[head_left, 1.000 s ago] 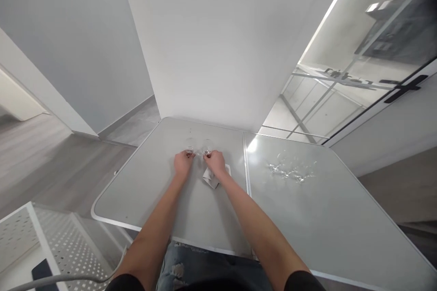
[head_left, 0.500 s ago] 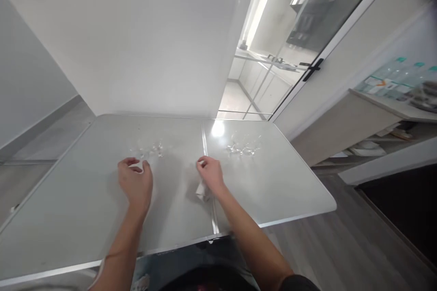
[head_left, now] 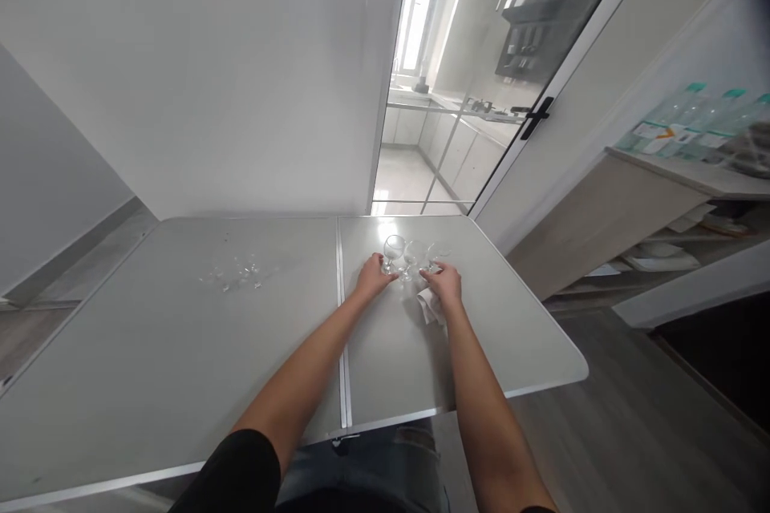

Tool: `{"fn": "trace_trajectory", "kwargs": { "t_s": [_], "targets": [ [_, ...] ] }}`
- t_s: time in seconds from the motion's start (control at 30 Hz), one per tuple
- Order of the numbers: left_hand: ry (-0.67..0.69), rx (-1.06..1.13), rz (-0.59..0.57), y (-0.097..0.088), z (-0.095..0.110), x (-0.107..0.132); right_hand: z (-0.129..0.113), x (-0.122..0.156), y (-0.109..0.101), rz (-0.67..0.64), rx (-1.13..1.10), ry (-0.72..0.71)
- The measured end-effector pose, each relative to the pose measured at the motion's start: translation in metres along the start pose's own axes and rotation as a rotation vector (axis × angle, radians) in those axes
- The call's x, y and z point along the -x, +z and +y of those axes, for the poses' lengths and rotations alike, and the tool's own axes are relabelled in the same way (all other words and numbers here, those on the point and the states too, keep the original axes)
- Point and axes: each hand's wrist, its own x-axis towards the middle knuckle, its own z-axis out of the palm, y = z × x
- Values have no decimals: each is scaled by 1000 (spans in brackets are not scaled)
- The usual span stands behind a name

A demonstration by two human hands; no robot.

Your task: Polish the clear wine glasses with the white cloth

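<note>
Three clear stemmed glasses stand close together on the right half of the table. My left hand (head_left: 374, 276) has its thumb and fingers around the base of the leftmost wine glass (head_left: 394, 247). The middle wine glass (head_left: 415, 252) stands between my two hands. My right hand (head_left: 443, 282) keeps a crumpled white cloth (head_left: 430, 306) under its palm, while its thumb and fingertips reach the foot of the right wine glass (head_left: 439, 250). Another group of clear glasses (head_left: 241, 272) is on the left half, faint against the surface and hard to count.
The pale table (head_left: 180, 385) has a metal seam (head_left: 342, 337) across it and meets a white wall (head_left: 241, 96) at the back. A glass door (head_left: 445, 136) with a black handle (head_left: 537, 119) stands behind. On the right, a shelf unit (head_left: 631, 200) carries plastic bottles (head_left: 679, 124).
Both hands have moved right. The left has gone from beside the left glasses to the leftmost glass of the right group. The right hand has carried the cloth over to these glasses.
</note>
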Motion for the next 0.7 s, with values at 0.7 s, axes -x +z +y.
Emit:
{"fn": "trace_trajectory", "kwargs": {
  "t_s": [0.7],
  "targets": [
    [-131,15,698,-174,-93,164,-89,192,72,-189,-222,-322]
  ]
}}
